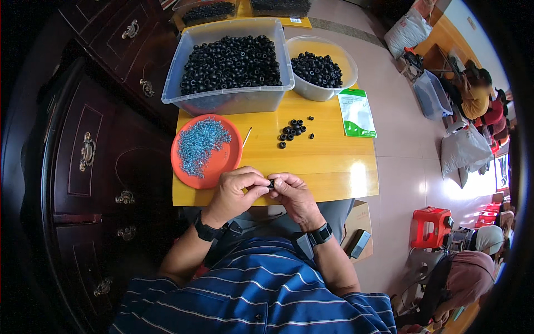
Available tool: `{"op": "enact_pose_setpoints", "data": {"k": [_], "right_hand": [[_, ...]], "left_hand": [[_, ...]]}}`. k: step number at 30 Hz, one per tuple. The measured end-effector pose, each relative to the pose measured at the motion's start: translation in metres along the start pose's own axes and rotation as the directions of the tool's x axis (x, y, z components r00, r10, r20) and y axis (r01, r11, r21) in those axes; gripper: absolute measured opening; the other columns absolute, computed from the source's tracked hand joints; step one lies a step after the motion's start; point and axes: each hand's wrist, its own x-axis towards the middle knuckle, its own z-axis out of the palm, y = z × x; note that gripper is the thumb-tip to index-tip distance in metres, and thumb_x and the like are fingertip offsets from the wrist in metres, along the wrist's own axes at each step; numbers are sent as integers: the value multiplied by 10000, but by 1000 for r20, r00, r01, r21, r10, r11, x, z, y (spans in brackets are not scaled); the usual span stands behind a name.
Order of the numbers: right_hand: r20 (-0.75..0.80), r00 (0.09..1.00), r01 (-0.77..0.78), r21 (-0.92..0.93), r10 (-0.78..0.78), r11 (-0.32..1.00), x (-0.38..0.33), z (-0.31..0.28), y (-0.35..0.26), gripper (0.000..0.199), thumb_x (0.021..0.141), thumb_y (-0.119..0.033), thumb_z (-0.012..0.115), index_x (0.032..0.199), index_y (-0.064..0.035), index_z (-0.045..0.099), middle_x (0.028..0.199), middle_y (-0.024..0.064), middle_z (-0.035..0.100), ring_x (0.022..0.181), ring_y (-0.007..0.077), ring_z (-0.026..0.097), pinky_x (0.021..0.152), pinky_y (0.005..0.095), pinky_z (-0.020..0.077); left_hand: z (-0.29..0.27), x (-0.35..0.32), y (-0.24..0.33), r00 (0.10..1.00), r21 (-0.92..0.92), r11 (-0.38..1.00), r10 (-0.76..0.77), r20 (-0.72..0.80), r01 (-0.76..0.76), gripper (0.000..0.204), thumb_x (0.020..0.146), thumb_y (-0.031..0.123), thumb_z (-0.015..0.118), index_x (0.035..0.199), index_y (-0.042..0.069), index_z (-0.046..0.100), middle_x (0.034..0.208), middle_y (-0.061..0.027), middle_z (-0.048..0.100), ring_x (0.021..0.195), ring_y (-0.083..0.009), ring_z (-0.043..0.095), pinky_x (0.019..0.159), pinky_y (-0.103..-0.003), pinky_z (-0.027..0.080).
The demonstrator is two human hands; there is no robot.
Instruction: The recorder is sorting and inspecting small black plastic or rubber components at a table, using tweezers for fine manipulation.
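One dark wooden cabinet (100,139) fills the left of the frame, and the pale tiled floor (400,139) the right. In the middle stands one yellow wooden surface (328,161). On it, at the upper centre, are one large clear bin (228,100) and one smaller clear tub (322,92), both holding black rings. Below them lie one orange plate (222,161) with blue-grey small parts, one green-white pouch (356,113), and about ten loose rings (292,132). At the lower centre, the left hand (236,192) and the right hand (295,195) meet; both grips pinch one small black ring (271,184) between the fingertips, over the near edge of the surface.
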Motion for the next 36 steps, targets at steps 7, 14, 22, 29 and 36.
{"op": "enact_pose_setpoints", "data": {"k": [7,14,22,29,36], "right_hand": [[0,1000,-22,-56,22,998,-1,-1,-2,209,991,-178,710,1148,-41,734,962,6,724,800,79,641,753,233,549],[2,1000,-20,33,20,999,-1,-1,-4,207,1008,-171,684,1149,-24,724,967,16,724,804,85,645,757,226,551],[40,999,-25,38,23,999,-2,-5,-6,210,1003,-169,693,1167,-38,703,984,21,717,819,86,642,762,235,553],[148,989,-11,35,5,999,0,-4,-11,201,971,-171,740,1091,-105,594,901,-15,666,773,69,602,706,208,510],[255,967,-10,66,-7,998,2,-14,-7,193,956,-169,759,1014,-111,584,897,-10,673,756,63,610,693,195,508]], "left_hand": [[-5,1,-2,998,-18,999,31,61,-30,136,795,-52,787,901,6,725,850,-103,716,752,-232,713,649,-311,539],[3,5,-2,995,47,995,89,46,-91,154,788,-57,792,911,6,723,871,-106,717,760,-224,714,658,-303,545],[3,6,-4,962,-260,935,-196,191,242,194,827,-69,772,996,5,712,899,-26,679,768,-91,642,681,-234,520],[-7,13,4,905,-183,937,-217,366,299,344,849,-3,781,1188,13,720,905,9,649,762,-44,592,680,-203,492],[-7,12,4,903,-76,977,-152,401,198,334,830,52,806,1152,4,730,916,-39,678,748,-108,628,671,-250,498]]}}
